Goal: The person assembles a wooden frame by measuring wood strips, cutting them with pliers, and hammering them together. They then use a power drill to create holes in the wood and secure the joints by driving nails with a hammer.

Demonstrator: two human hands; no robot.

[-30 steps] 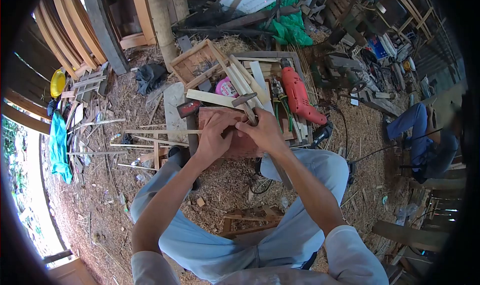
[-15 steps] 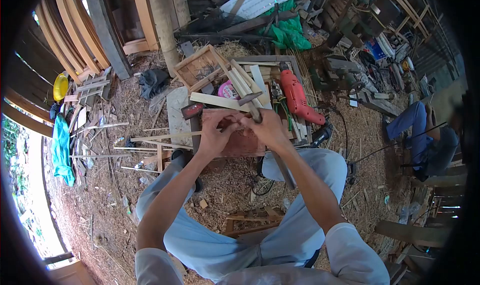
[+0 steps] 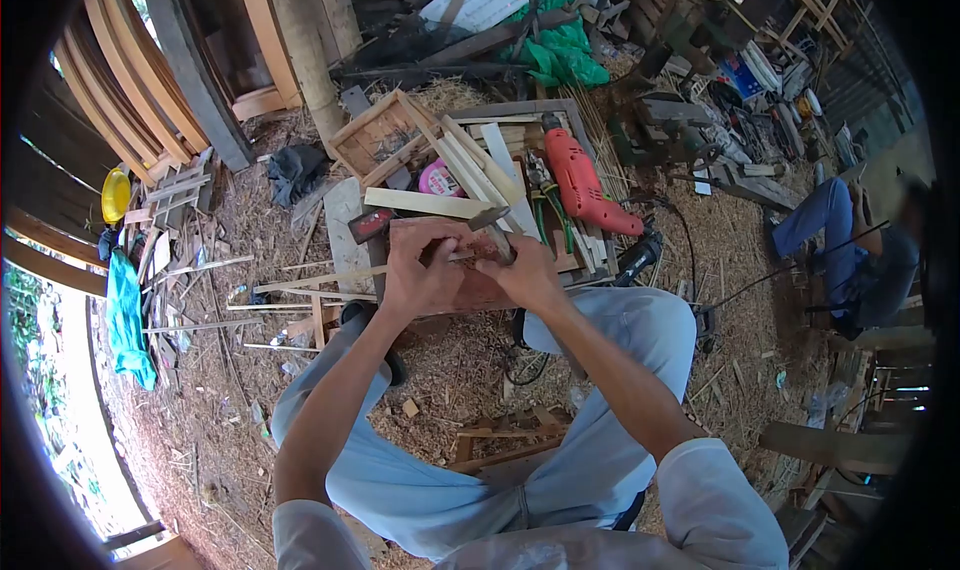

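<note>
Over a reddish wooden board (image 3: 460, 295) on the low workbench, my left hand (image 3: 420, 270) is curled with its thumb and fingers together at a small piece too tiny to identify. My right hand (image 3: 525, 275) is closed around the hammer (image 3: 490, 220), whose head points up and away, and its fingertips are near the left ones. A pale wooden strip (image 3: 425, 203) lies just beyond the hands. Beside it are a black and red tool (image 3: 371, 226) and a pink round container (image 3: 440, 180).
A red drill (image 3: 585, 185) and green-handled pliers (image 3: 548, 200) lie right of the hands. A wooden tray (image 3: 385, 140) stands at the back of the bench. At the far right sits another person (image 3: 870, 260). Wood shavings and sticks cover the floor.
The hammer's handle no longer sticks out below my right forearm. My hands have parted slightly, and the whole view has shifted a little.
</note>
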